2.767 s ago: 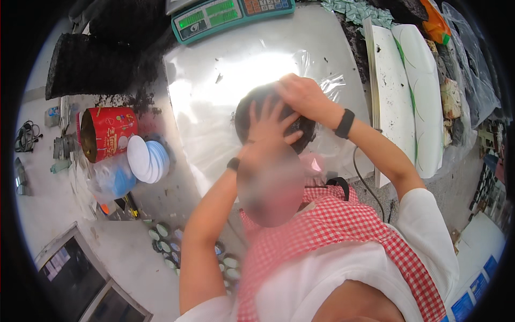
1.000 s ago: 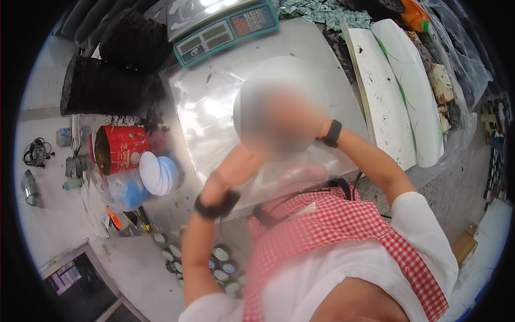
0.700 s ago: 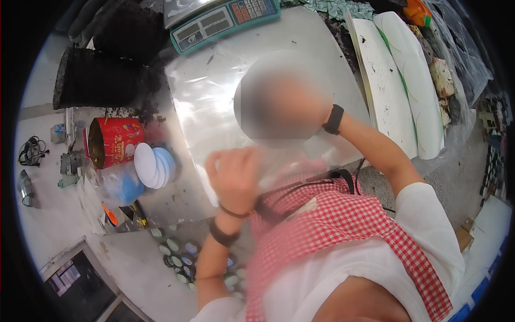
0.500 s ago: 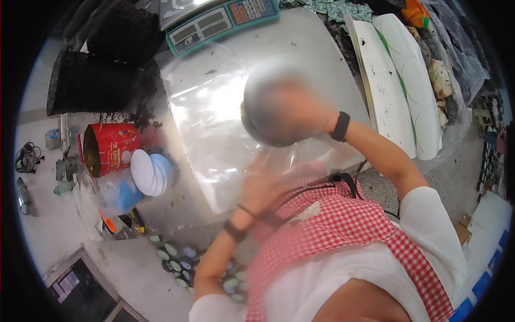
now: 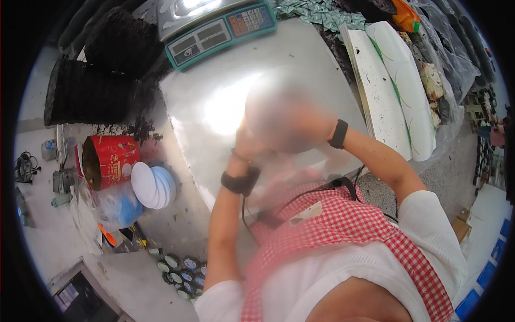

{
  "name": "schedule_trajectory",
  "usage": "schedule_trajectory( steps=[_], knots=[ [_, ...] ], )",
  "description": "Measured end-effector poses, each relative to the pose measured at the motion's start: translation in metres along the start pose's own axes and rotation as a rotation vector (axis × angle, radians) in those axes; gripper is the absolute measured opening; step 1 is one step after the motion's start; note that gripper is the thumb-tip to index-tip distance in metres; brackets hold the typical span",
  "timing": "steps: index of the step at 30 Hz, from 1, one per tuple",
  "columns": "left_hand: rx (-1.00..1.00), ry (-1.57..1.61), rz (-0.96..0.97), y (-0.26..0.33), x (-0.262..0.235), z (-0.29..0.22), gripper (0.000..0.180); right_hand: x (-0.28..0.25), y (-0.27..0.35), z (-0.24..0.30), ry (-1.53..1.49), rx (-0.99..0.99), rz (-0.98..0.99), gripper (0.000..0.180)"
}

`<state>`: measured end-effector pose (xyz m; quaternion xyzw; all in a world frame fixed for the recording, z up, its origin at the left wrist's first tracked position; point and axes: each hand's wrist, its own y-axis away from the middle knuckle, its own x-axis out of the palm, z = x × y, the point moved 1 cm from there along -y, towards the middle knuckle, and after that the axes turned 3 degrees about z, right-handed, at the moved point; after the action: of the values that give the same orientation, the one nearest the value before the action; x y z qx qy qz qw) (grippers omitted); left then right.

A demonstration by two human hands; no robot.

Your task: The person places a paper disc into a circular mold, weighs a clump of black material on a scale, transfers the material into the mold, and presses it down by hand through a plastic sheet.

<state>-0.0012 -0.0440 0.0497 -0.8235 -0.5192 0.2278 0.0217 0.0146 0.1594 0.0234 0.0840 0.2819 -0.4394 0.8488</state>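
Both my hands meet over a shiny pale work surface (image 5: 316, 59), around a blurred, rounded grey patch (image 5: 273, 110). Whether that patch is a round thing between them or only haze, I cannot make out. My left hand (image 5: 251, 140) is at its lower left and my right hand (image 5: 319, 123) at its right side. Haze smears the fingers of both, so their grip does not show. Dark bands circle both wrists. Below the hands lies my red-checked apron (image 5: 343, 214).
A teal-edged scale (image 5: 220, 35) stands at the far side. Dark crumbly blocks (image 5: 88, 94) lie far left, above a red tin (image 5: 118, 158) and pale round discs (image 5: 153, 185). White sheets (image 5: 378, 96) are stacked at right, near small green packets (image 5: 319, 13). Several small round containers (image 5: 182, 273) are lower left.
My left hand has moved up and forward to join the right at the grey patch. The clear plastic film seen before near the hands shows less now. The view has shifted slightly.
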Motion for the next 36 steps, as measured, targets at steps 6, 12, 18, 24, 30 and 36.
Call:
schedule_trajectory(
  steps=[6, 12, 18, 24, 30, 36],
  knots=[
    [-0.044, -0.501, 0.052, -0.003, 0.038, 0.006, 0.030, -0.020, 0.014, 0.034, -0.206, 0.028, -0.095, 0.062],
    [-0.074, -0.756, 0.004, 0.000, 0.039, 0.007, 0.032, -0.014, 0.032, 0.054, 0.142, -0.091, -0.292, 0.061],
    [0.101, -0.264, 0.110, -0.012, 0.021, -0.030, 0.083, -0.007, -0.025, 0.043, 0.807, 0.308, 0.411, 0.030],
    [-0.023, -0.857, 0.248, 0.004, 0.041, -0.013, 0.075, -0.028, 0.012, 0.039, 0.475, 0.006, 0.032, 0.034],
    [-0.109, -0.761, 0.294, -0.007, 0.057, -0.022, 0.066, -0.015, 0.030, 0.037, 0.587, 0.083, -0.199, 0.042],
    [-0.152, -0.951, 0.310, -0.008, 0.066, -0.031, 0.064, -0.146, 0.002, 0.005, 0.062, 0.282, 0.176, 0.020]
  ],
)
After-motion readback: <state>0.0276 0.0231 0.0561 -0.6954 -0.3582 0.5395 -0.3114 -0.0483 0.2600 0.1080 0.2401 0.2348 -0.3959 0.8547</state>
